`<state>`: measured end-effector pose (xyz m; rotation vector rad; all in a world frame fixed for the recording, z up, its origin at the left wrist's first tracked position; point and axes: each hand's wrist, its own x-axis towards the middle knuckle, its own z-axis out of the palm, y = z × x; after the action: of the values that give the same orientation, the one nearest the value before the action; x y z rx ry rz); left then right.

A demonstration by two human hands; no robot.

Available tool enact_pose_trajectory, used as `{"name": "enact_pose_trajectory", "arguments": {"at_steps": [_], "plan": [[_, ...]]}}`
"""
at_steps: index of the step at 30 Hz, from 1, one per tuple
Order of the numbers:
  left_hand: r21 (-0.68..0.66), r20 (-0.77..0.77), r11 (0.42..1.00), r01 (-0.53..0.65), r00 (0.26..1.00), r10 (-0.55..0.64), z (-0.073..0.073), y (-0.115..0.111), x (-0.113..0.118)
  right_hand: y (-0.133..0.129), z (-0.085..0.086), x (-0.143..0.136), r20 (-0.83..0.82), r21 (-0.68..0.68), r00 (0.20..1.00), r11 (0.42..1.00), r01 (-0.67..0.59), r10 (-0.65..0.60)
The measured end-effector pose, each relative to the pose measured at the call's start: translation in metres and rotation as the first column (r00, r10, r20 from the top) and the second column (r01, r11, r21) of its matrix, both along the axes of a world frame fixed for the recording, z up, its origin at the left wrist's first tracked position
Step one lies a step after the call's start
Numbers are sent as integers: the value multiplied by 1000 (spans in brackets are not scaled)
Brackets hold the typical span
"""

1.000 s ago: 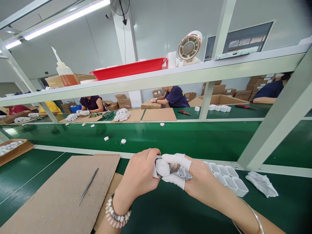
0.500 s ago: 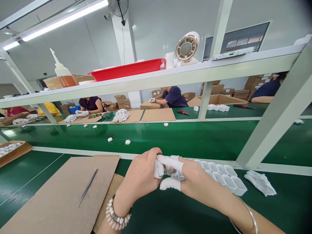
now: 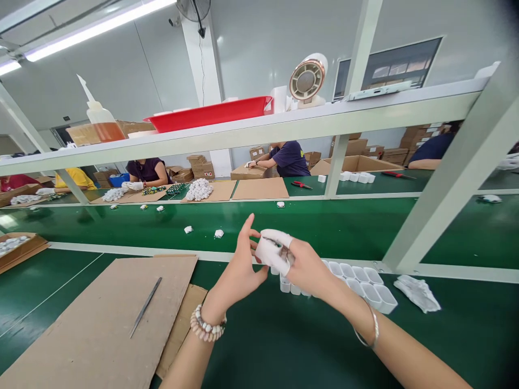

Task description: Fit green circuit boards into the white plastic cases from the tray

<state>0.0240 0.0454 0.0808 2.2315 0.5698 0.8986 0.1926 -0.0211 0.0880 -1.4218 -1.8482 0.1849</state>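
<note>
My right hand [image 3: 298,259], with white finger covers on the thumb and fingers, pinches a small white piece [image 3: 267,253] above the green bench. Beside that piece, my left hand [image 3: 242,265] has its fingers apart and its index finger pointing up; its fingertips are near or touching the piece. Behind and below my right hand stand rows of white cups [image 3: 371,292], partly hidden by the hand and forearm. A crumpled white glove [image 3: 417,293] lies to their right.
Tweezers [image 3: 146,307] lie on a cardboard sheet [image 3: 101,324] at left. Small white parts [image 3: 219,233] sit on the green belt [image 3: 324,227]. A slanted post [image 3: 438,178] rises at right; a shelf [image 3: 227,138] crosses above. Co-workers sit beyond the belt.
Both hands have risen and moved forward. My left hand has loosened from the white piece and spread its fingers. The view has shifted slightly, and the small belt parts sit a little further right.
</note>
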Motion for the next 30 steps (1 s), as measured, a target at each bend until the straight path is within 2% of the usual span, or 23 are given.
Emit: {"name": "enact_pose_trajectory", "arguments": {"at_steps": [2, 3, 4, 6, 8, 12, 16, 19, 23, 27, 30], "plan": [[24, -60, 995, -95, 994, 97, -15, 13, 5, 20, -2, 19, 13, -64, 988, 986, 152, -152], [39, -127, 991, -126, 983, 130, -23, 20, 7, 32, -4, 31, 97, -95, 959, 956, 276, -268], [45, -179, 990, -134, 974, 140, -33, 25, 11, 45, -7, 42, 146, -120, 930, 927, 356, -338], [7, -242, 998, -64, 968, 64, -53, 34, 19, 69, -16, 63, 224, -184, 886, 876, 446, -405], [-45, -257, 999, 18, 966, -29, -74, 40, 28, 89, -29, 78, 313, -254, 852, 827, 502, -420], [-96, -196, 994, 48, 978, -66, -111, 49, 44, 108, -60, 89, 465, -368, 815, 762, 533, -346], [-175, -62, 984, 38, 997, -50, -138, 57, 54, 123, -77, 85, 565, -388, 781, 749, 537, -268], [-206, -8, 979, -2, 1000, 0, -150, 61, 60, 150, -79, 69, 578, -364, 786, 793, 488, -218], [-266, 44, 963, -44, 997, 58, -157, 64, 62, 200, -79, 35, 492, -417, 870, 865, 278, -42], [-300, 78, 953, -33, 995, 59, -158, 68, 60, 238, -82, 0, 376, -464, 924, 876, 131, 61], [-348, 116, 937, 23, 993, 19, -160, 71, 59, 248, -82, -15, 291, -479, 953, 876, 66, 88]]}}
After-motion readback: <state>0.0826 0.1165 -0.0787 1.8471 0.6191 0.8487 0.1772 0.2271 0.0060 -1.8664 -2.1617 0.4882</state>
